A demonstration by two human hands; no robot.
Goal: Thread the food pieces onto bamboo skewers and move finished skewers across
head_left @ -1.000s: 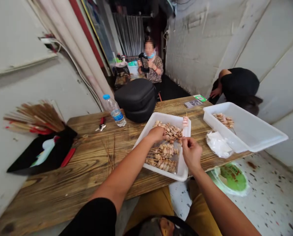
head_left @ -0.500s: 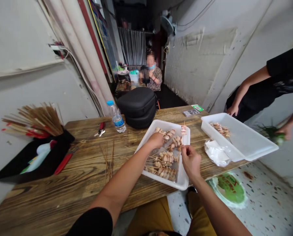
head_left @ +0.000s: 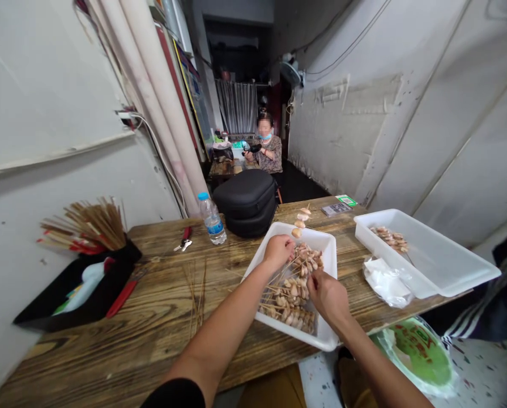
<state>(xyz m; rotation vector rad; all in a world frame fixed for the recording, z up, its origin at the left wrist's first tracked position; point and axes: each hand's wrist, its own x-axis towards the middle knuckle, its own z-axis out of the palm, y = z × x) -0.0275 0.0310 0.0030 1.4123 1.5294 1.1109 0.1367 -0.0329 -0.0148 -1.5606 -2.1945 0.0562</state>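
My left hand [head_left: 279, 250] is over the far side of a white plastic tray [head_left: 332, 266], its fingers pinched on the lower end of a meat skewer [head_left: 299, 222]. That skewer tilts up to the right, with several pale pieces of meat near its tip. My right hand [head_left: 327, 293] is closed at the tray's right side, fingertips down against the meat; whatever they grip is hidden. Several finished-looking skewers [head_left: 293, 292] lie in the tray, sticks pointing left.
Loose bamboo sticks [head_left: 196, 294] lie left of the tray. Beyond stand a water bottle [head_left: 213, 220] and black case [head_left: 247, 203]. A black box [head_left: 75, 289] holds more sticks. Right are a second white tray [head_left: 431, 249] and plastic bag [head_left: 387, 281]. A person [head_left: 271, 148] sits farther back.
The upright skewer at my right hand is now in my left hand, farther left. My right hand has dropped to the meat. The co-worker at the right has moved lower, mostly out of view.
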